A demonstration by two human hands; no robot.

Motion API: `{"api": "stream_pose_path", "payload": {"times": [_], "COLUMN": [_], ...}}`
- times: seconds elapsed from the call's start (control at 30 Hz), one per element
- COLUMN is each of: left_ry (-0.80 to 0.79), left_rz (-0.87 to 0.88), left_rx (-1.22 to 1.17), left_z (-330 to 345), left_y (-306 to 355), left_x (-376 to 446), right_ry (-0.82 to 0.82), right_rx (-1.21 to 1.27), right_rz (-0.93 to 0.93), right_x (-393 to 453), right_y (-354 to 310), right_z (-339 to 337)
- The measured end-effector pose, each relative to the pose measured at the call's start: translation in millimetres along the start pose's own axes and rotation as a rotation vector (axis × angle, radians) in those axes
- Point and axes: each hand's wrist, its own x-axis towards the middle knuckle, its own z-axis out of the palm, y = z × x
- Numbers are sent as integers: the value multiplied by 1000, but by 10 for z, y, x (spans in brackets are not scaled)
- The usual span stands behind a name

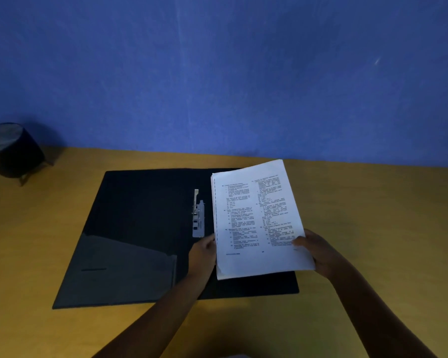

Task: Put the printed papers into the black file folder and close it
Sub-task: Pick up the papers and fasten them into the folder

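The black file folder (pixel 140 228) lies spread open on the yellow table, its metal clip (pixel 198 215) raised along the middle fold. A stack of white printed papers (pixel 256 218) is held over the folder's right half, tilted slightly. My left hand (pixel 202 254) grips the stack's lower left edge. At the lower right corner my right hand (pixel 318 254) holds the stack, thumb on top of the page. The folder's right half is mostly hidden under the papers.
A dark round container (pixel 11 151) on short legs stands at the far left of the yellow table (pixel 373 215). A blue wall (pixel 217 73) rises right behind the table's far edge. An inner pocket (pixel 124 270) shows on the folder's left flap.
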Motion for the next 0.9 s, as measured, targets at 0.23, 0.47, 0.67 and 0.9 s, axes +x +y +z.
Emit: {"api": "stream_pose_path", "payload": {"times": [0.23, 0.47, 0.67, 0.9], "left_ry": [121, 130, 138, 133], "left_rz": [2, 54, 50, 75], "left_rx": [75, 50, 58, 47], "left_z": [-107, -139, -141, -159], "left_y": [-93, -135, -135, -87], "left_x": [-12, -91, -105, -122], "right_ry": [69, 118, 139, 153], "right_rx": [-56, -137, -133, -136], "right_rz": [-26, -47, -53, -44], "right_x": [60, 45, 18, 39], "right_y": [72, 94, 92, 125], "right_z": [183, 306, 328, 276]}}
